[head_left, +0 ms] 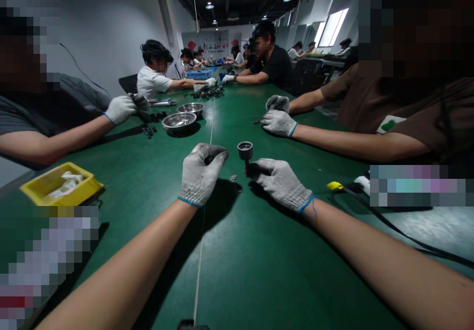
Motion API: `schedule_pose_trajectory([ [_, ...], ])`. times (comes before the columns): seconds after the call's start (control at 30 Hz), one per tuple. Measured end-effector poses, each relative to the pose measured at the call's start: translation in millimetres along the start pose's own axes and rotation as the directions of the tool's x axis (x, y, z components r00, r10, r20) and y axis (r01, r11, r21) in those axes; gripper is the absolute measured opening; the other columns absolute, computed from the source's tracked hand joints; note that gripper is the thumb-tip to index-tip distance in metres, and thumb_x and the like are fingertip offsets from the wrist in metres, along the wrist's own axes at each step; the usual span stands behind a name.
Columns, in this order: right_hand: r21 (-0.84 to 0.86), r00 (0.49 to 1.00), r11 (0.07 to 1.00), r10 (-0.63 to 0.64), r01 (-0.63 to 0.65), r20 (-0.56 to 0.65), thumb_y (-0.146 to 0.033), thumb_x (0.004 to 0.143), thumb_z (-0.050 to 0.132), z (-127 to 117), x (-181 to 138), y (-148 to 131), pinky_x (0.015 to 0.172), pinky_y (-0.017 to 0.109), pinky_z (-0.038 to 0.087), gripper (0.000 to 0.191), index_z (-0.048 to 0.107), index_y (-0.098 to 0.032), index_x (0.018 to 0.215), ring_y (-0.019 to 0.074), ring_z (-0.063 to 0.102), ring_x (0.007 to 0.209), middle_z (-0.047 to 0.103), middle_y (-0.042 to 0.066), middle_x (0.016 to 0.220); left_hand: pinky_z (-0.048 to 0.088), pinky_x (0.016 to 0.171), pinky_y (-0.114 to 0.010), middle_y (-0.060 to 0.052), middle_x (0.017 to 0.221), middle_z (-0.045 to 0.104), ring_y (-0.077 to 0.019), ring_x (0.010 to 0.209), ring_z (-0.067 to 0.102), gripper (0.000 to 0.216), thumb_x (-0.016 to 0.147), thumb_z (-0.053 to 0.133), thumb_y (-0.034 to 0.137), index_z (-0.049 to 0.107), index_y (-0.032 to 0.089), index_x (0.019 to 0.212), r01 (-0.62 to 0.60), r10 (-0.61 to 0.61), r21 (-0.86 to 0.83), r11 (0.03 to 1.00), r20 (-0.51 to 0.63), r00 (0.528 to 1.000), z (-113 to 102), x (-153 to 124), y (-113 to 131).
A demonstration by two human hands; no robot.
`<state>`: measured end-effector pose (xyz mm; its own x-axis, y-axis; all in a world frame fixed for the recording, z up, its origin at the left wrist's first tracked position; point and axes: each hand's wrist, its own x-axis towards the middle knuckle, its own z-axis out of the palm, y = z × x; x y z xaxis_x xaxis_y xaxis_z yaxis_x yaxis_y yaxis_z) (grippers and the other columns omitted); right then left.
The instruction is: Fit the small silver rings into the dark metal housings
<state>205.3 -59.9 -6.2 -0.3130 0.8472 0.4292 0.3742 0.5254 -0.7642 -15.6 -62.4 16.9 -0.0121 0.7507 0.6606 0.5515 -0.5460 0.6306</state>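
Both my hands wear grey knit gloves with blue cuffs and hover over a long green table (pixel 259 251). My right hand (pixel 277 182) is closed on the stem of a small dark cup-shaped metal part (pixel 245 150), held upright with its round open end on top. My left hand (pixel 202 172) is curled shut just left of it; I cannot make out what its fingers hold, if anything. A few small dark rings (pixel 234 178) lie on the table between my hands.
A yellow bin (pixel 59 184) sits at the left. Two steel bowls (pixel 179 121) stand further up the table, with dark parts (pixel 208 92) beyond. Gloved co-workers' hands (pixel 277 121) rest left and right. A black cable (pixel 388 224) runs along the right side.
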Motion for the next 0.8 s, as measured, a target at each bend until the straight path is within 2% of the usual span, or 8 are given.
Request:
schedule_pose_trajectory([
  [0.13,-0.105,0.994,0.990,-0.101,0.096,-0.041,-0.038,0.091,0.069,2,-2,1,0.075,0.033,0.055,0.023,0.084,-0.021,0.095,0.0220,0.073,0.081,0.081,0.008,0.092,0.059,0.077,-0.028,-0.003,0.093,0.073,-0.0152,0.082,0.068,0.011,0.094,0.069,0.026,0.079,0.021,0.096,-0.124,0.132,0.070,0.990,-0.124,0.983,-4,-6,25],
  [0.23,-0.165,0.986,0.974,-0.163,0.154,-0.040,-0.035,0.093,0.066,3,-3,2,0.076,0.033,0.056,0.022,0.084,-0.022,0.097,0.0219,0.074,0.081,0.081,0.008,0.093,0.059,0.077,-0.027,-0.003,0.095,0.073,-0.0143,0.081,0.067,0.011,0.095,0.069,0.026,0.079,0.021,0.097,-0.219,0.232,0.106,0.970,-0.129,0.964,-5,-12,36],
  [0.43,-0.231,0.968,0.951,-0.232,0.204,-0.100,-0.032,0.093,0.063,4,-3,7,0.080,0.034,0.059,0.023,0.083,-0.023,0.099,0.0218,0.073,0.082,0.081,0.008,0.093,0.061,0.077,-0.028,-0.005,0.093,0.073,-0.0149,0.081,0.070,0.011,0.093,0.073,0.029,0.079,0.020,0.094,-0.275,0.281,0.097,0.957,-0.063,0.958,-6,-16,40],
  [0.53,-0.254,0.955,0.939,-0.269,0.233,-0.121,-0.030,0.093,0.062,4,-3,11,0.083,0.035,0.059,0.023,0.082,-0.023,0.100,0.0227,0.074,0.086,0.081,0.008,0.096,0.061,0.075,-0.027,-0.005,0.091,0.073,-0.0142,0.078,0.069,0.011,0.092,0.074,0.028,0.080,0.019,0.093,-0.287,0.287,0.047,0.957,0.021,0.958,-8,-13,41],
  [0.67,-0.290,0.952,0.923,-0.291,0.254,-0.093,-0.026,0.093,0.061,5,-2,13,0.090,0.038,0.059,0.020,0.079,-0.022,0.102,0.0248,0.073,0.093,0.079,0.009,0.102,0.061,0.077,-0.029,-0.005,0.090,0.073,-0.0152,0.080,0.070,0.011,0.093,0.072,0.026,0.081,0.020,0.092,-0.326,0.323,-0.010,0.945,0.164,0.932,-12,-8,42],
  [0.8,-0.364,0.942,0.885,-0.331,0.289,-0.058,-0.021,0.091,0.060,8,-3,13,0.092,0.041,0.057,0.016,0.071,-0.021,0.103,0.0268,0.069,0.097,0.075,0.011,0.103,0.061,0.080,-0.031,-0.006,0.091,0.073,-0.0168,0.083,0.071,0.012,0.093,0.071,0.026,0.081,0.019,0.093,-0.312,0.306,-0.003,0.950,0.203,0.930,-11,-7,38],
])
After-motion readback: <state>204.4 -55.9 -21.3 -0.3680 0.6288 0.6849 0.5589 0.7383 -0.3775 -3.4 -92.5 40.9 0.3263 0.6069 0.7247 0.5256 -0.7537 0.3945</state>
